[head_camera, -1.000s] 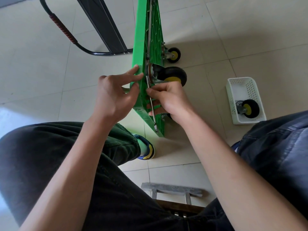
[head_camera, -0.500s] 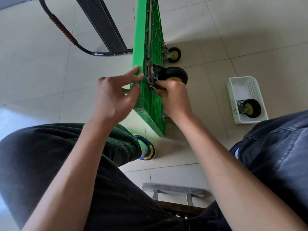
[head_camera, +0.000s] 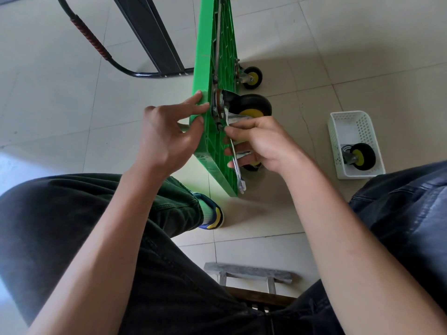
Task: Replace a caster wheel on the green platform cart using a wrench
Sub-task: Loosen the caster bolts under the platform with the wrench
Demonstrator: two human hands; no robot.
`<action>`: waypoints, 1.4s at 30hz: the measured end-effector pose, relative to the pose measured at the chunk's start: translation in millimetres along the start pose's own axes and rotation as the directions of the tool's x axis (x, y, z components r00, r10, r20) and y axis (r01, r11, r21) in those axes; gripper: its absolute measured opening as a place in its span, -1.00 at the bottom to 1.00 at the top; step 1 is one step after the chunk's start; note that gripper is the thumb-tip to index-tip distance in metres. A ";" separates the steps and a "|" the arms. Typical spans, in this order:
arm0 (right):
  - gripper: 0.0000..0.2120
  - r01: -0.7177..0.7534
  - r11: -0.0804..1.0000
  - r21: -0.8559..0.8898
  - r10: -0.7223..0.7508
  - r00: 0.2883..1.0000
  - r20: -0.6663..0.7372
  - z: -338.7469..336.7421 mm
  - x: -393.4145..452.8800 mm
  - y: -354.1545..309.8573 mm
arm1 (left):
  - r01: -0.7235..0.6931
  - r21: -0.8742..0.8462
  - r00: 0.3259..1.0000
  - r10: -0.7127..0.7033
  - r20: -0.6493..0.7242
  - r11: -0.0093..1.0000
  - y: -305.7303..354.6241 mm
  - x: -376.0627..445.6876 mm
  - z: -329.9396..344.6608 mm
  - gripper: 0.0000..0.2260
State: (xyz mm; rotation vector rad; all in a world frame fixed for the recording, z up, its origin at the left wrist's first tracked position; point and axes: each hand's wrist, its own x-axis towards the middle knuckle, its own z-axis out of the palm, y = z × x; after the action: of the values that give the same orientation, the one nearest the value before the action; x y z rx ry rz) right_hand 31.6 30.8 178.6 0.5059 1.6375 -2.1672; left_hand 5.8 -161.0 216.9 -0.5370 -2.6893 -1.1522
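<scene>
Head view, compared with half a second earlier: the wrench (head_camera: 234, 154) is visible again, its shank running down from the caster mounting plate (head_camera: 219, 106) to an open end near the lower corner of the green platform cart (head_camera: 219, 151); before, the right hand (head_camera: 262, 143) covered it close under the caster wheel (head_camera: 251, 108). Judgement: one swing of the wrench on a mounting fastener has been made, so the bolting step is in progress; whether loosening or tightening cannot be told.

Right hand: fingers (head_camera: 238, 129) curled round the wrench shank, gripping it against the ribbed underside of the cart. Left hand (head_camera: 167, 136): fingers (head_camera: 193, 101) spread and fairly straight, tips pressing the cart's upper edge beside the plate; whether the thumb holds anything behind cannot be told.

Cart stands on edge on the tiled floor (head_camera: 362, 56). Another caster (head_camera: 358, 157) lies in a white basket (head_camera: 335, 131), well apart to the right.
</scene>
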 end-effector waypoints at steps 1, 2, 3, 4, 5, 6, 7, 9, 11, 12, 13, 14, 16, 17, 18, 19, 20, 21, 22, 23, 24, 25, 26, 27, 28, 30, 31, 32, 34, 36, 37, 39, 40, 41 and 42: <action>-0.88 -0.028 0.999 0.040 0.027 0.999 0.021 0.6 -0.3 -1.5 | 0.000 -0.008 1.000 0.000 -0.001 1.000 -0.6 -0.2 0.5 -0.73; -0.87 -0.040 0.997 0.065 0.038 0.999 0.037 1.0 -1.0 -2.7 | 0.000 -0.015 1.000 0.000 -0.004 1.000 -1.5 -0.2 0.6 -0.73; -0.89 -0.045 0.996 0.080 0.042 0.998 0.048 1.7 -1.7 -3.6 | 0.000 -0.019 1.000 0.000 -0.007 1.000 -2.2 -0.3 0.8 -0.73; -0.91 -0.045 0.995 0.087 0.040 0.998 0.050 2.1 -2.3 -4.2 | 0.000 -0.021 1.000 0.000 -0.009 1.000 -2.9 -0.3 0.9 -0.73; -0.93 -0.046 0.995 0.091 0.042 0.998 0.049 2.3 -2.8 -4.5 | -0.002 -0.024 1.000 0.002 -0.011 1.000 -3.1 -0.3 0.9 -0.73; -0.94 -0.046 0.995 0.088 0.042 0.998 0.046 2.4 -3.0 -4.8 | -0.004 -0.027 1.000 0.004 -0.013 1.000 -3.2 0.1 0.7 -0.73; -0.94 -0.046 0.995 0.088 0.042 0.998 0.046 2.4 -3.1 -5.0 | -0.007 -0.027 1.000 0.006 -0.013 1.000 -2.8 0.2 0.7 -0.73; -0.94 -0.045 0.994 0.101 0.041 0.998 0.048 2.8 -3.3 -6.3 | -0.010 -0.016 1.000 0.010 -0.007 1.000 -1.0 -0.2 0.6 -0.73; -0.93 -0.045 0.992 0.120 0.039 0.998 0.051 4.4 -4.0 -8.2 | -0.009 0.001 1.000 0.009 -0.004 1.000 0.4 -0.4 0.5 -0.72; -0.92 -0.044 0.991 0.125 0.038 0.998 0.053 5.6 -4.4 -9.3 | -0.011 0.009 1.000 0.011 -0.003 1.000 0.6 -0.2 0.2 -0.72; -0.92 -0.043 0.991 0.129 0.036 0.998 0.055 7.0 -4.7 -10.3 | -0.013 0.014 1.000 0.013 -0.001 1.000 0.6 -0.1 0.1 -0.72; -0.92 -0.038 0.990 0.132 0.031 0.998 0.056 8.0 -4.9 -11.2 | -0.016 0.016 1.000 0.016 0.001 1.000 0.6 0.1 0.0 -0.72; -0.91 -0.031 0.990 0.140 0.024 0.998 0.054 9.4 -5.1 -12.8 | -0.025 0.017 1.000 0.025 0.001 1.000 0.9 0.5 1.0 -0.73; -0.90 -0.032 0.989 0.144 0.024 0.998 0.053 10.6 -4.9 -13.6 | -0.028 0.022 1.000 0.028 0.000 0.999 1.0 0.4 1.1 -0.73; -0.90 -0.031 0.989 0.147 0.024 0.998 0.049 11.6 -4.7 -14.5 | -0.030 0.028 1.000 0.031 -0.003 0.999 1.3 0.2 1.2 -0.73; -0.90 -0.031 0.989 0.146 0.025 0.999 0.044 12.4 -4.2 -15.3 | -0.033 0.033 0.999 0.033 -0.008 0.999 1.5 0.2 1.3 -0.74; -0.90 -0.031 0.989 0.144 0.026 0.999 0.038 13.6 -3.5 -16.0 | -0.034 0.038 0.999 0.034 -0.010 0.999 1.3 0.3 1.0 -0.74; -0.90 -0.033 0.989 0.143 0.028 0.999 0.033 14.8 -2.9 -16.4 | -0.034 0.041 0.999 0.034 -0.010 0.999 1.2 0.5 0.8 -0.73; -0.90 -0.033 0.988 0.148 0.029 0.999 0.028 16.1 -2.3 -16.5 | -0.034 0.043 0.999 0.034 -0.010 0.998 1.1 0.7 0.7 -0.73; -0.90 -0.032 0.987 0.157 0.029 0.999 0.023 17.7 -1.4 -16.0 | -0.034 0.046 0.999 0.034 -0.012 0.998 1.2 1.1 0.4 -0.73; -0.90 -0.031 0.985 0.171 0.028 0.999 0.018 19.4 -0.8 -15.1 | -0.034 0.049 0.999 0.034 -0.016 0.998 1.3 1.4 0.1 -0.73; -0.88 -0.030 0.983 0.183 0.028 1.000 0.011 20.9 -0.6 -13.7 | -0.033 0.050 0.999 0.034 -0.020 0.998 1.4 1.6 0.1 -0.73; -0.85 -0.029 0.981 0.191 0.029 1.000 0.002 22.1 -0.5 -11.9 | -0.033 0.052 0.999 0.034 -0.023 0.998 1.7 1.4 0.3 -0.73; -0.82 -0.028 0.981 0.192 0.029 1.000 -0.006 23.0 -0.2 -9.9 | -0.033 0.053 0.999 0.034 -0.025 0.998 2.1 1.1 0.9 -0.73; -0.80 -0.024 0.983 0.185 0.027 1.000 -0.013 23.8 0.5 -7.7 | -0.032 0.054 0.999 0.034 -0.027 0.998 2.5 0.9 1.3 -0.72; -0.79 -0.005 0.989 0.150 0.009 1.000 -0.025 25.2 2.1 -3.3 | -0.032 0.053 0.999 0.034 -0.026 0.998 3.4 0.0 2.0 -0.73; -0.79 0.007 0.991 0.135 -0.003 1.000 -0.030 25.8 3.2 -1.5 | -0.033 0.052 0.999 0.034 -0.026 0.998 3.9 0.1 1.9 -0.73; -0.78 0.016 0.992 0.125 -0.011 0.999 -0.037 26.1 4.1 0.0 | -0.034 0.056 0.999 0.035 -0.026 0.998 4.3 0.1 1.7 -0.73; -0.78 0.026 0.995 0.093 -0.021 0.998 -0.052 25.3 5.4 1.8 | -0.035 0.072 0.999 0.037 -0.029 0.997 4.6 0.2 1.2 -0.74; -0.81 0.041 0.999 0.013 -0.040 0.997 -0.069 23.6 7.5 3.7 | -0.030 0.076 0.999 0.032 -0.029 0.997 4.7 0.0 0.7 -0.75; -0.81 0.060 0.996 -0.060 -0.065 0.994 -0.086 22.7 9.1 5.5 | -0.027 0.074 0.999 0.029 -0.028 0.997 4.6 -0.1 0.8 -0.75; -0.75 0.133 0.948 -0.288 -0.179 0.974 -0.137 21.0 15.2 11.6 | -0.020 0.066 0.999 0.022 -0.029 0.998 4.0 -0.1 1.3 -0.75; -0.75 0.177 0.898 -0.403 -0.258 0.953 -0.156 20.6 18.9 14.9 | -0.017 0.063 0.999 0.019 -0.031 0.998 3.8 0.1 1.3 -0.75; -0.75 0.218 0.847 -0.485 -0.333 0.928 -0.164 20.2 22.2 17.5 | -0.014 0.060 0.999 0.016 -0.031 0.998 3.6 0.3 1.4 -0.76; -0.76 0.256 0.806 -0.534 -0.395 0.904 -0.163 19.6 24.8 20.0 | -0.013 0.055 0.999 0.015 -0.030 0.998 3.6 0.6 1.2 -0.76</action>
State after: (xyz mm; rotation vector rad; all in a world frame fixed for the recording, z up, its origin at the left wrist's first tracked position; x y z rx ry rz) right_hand 19.0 4.9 154.8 0.3838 2.5040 -1.8155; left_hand 6.6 -157.8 218.6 -0.5247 -2.6783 -1.0705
